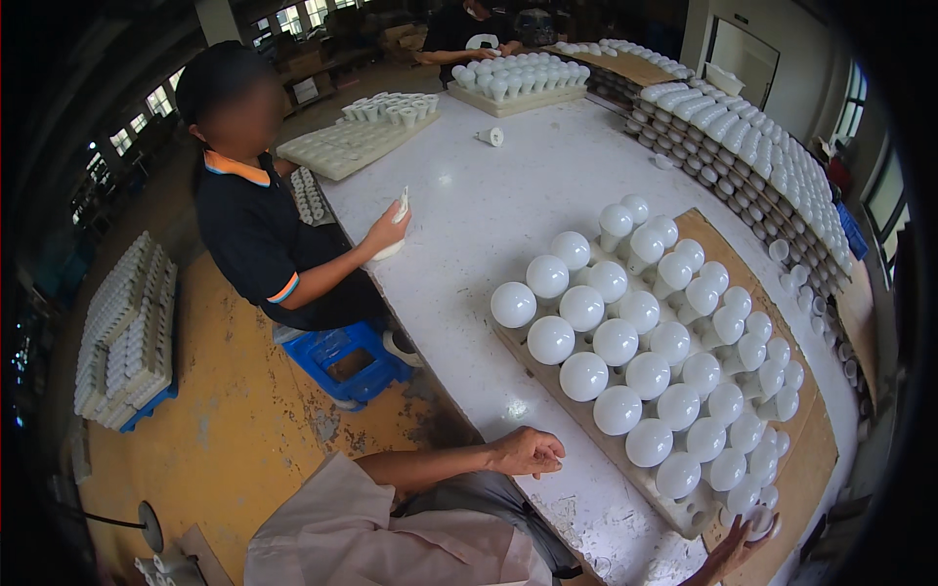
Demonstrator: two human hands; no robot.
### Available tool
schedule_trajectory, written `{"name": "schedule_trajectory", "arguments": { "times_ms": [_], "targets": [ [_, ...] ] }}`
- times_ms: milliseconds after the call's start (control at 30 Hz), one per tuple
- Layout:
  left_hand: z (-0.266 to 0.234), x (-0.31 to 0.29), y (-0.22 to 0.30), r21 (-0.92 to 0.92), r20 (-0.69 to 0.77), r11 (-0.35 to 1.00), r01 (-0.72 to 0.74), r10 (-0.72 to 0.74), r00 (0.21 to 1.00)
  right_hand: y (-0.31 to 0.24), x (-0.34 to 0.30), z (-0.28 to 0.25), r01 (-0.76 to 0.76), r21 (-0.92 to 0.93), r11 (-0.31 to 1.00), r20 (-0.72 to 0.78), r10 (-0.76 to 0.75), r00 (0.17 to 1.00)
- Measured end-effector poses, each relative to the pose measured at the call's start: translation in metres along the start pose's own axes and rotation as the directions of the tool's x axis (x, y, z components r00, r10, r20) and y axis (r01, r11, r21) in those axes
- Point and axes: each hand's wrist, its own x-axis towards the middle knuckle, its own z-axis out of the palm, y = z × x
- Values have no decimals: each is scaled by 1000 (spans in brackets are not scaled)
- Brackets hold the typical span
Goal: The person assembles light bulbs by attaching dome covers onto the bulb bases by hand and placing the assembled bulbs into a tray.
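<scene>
A tray (674, 513) of white round light bulbs (617, 342) in rows lies on the right part of the white table, bulbs standing globe up. My left hand (529, 453) rests at the table's near edge, left of the tray. Its fingers are curled in, and nothing shows in them. At the tray's near right corner, my right hand (735, 555) has its fingers round a white, rounded light bulb piece (759, 523). The lower picture edge cuts off part of that hand, and whether the piece is a whole bulb I cannot tell.
Across the table (430, 283), a person (259, 215) holds a white piece beside a blue stool (347, 361). Farther off are a part-filled tray (337, 151), a full bulb tray (518, 83) and a lone bulb base (490, 137). Stacked bulb trays (752, 146) line the right side.
</scene>
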Motion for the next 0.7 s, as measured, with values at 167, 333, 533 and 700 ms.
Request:
{"name": "schedule_trajectory", "arguments": {
  "times_ms": [167,333,533,700],
  "targets": [
    [-38,2,7,195,-227,980,-24,69,971,76,6,-31,208,-668,714,46,-239,970],
    [-50,10,-14,276,-342,957,-92,187,921,106,7,-40,162,-779,605,46,-203,978],
    [-37,14,-27,426,-417,893,-144,334,845,105,8,-26,-254,289,923,-116,297,948],
    [-34,16,-29,453,-424,877,-160,370,827,132,4,-23,-74,113,991,-340,109,934]
  ]
}}
